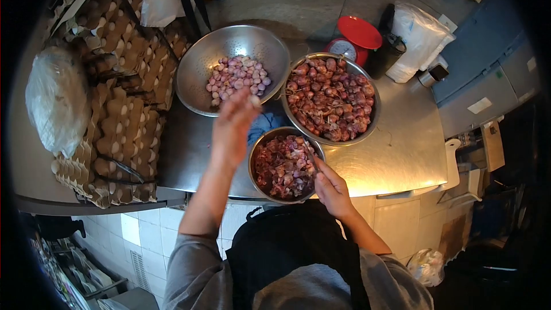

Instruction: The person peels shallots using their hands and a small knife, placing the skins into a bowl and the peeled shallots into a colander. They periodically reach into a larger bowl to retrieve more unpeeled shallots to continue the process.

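Note:
Over the near rim of a metal colander, my left hand is raised, its fingers partly blurred. Peeled pale-pink shallots lie inside the colander. My right hand is closed round a small knife at the right edge of a smaller steel bowl. That bowl holds shallot skins and trimmings. Unpeeled red shallots fill a larger bowl behind it. A blue cloth lies between the containers.
Stacked egg trays and a filled plastic bag stand at the left. A red kitchen scale, a dark container and a white plastic package stand behind the bowls on the steel table.

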A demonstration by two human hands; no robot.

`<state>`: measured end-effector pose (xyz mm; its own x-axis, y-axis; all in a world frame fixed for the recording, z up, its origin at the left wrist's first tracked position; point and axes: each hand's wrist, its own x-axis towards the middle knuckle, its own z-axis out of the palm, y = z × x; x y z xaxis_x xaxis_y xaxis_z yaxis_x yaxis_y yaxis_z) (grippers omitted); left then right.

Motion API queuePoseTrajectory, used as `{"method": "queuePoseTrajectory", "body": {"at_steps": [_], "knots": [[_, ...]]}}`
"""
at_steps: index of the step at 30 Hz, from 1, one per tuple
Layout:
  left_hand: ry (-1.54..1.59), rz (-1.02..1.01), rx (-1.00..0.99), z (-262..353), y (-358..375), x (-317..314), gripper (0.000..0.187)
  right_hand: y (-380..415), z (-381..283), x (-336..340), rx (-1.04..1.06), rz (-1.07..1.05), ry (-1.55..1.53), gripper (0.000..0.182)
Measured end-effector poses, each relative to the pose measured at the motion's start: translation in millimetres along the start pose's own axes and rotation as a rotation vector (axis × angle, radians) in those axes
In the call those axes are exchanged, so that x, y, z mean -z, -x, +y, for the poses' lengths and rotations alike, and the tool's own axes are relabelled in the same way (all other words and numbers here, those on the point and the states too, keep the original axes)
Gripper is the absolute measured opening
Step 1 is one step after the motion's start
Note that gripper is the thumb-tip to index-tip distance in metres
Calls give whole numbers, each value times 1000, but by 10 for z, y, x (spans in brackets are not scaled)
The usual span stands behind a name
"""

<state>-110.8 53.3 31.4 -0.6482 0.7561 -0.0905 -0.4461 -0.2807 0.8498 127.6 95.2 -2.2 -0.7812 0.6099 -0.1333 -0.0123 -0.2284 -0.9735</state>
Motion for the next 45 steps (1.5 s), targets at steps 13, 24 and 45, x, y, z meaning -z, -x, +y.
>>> {"method": "queuePoseTrajectory", "body": {"at_steps": [13, 24, 45], "knots": [[-671, -431, -350, -751, -921, -642, 20, 207, -124, 140, -92, -58, -9, 42], [-1434, -793, -461, -1217, -947, -1238, 33, 297, -166, 327, -95, 27, -43, 45], [-91, -189, 85, -539, 843, -168, 33, -35, -5, -89, -62, -202, -245, 53]]}}
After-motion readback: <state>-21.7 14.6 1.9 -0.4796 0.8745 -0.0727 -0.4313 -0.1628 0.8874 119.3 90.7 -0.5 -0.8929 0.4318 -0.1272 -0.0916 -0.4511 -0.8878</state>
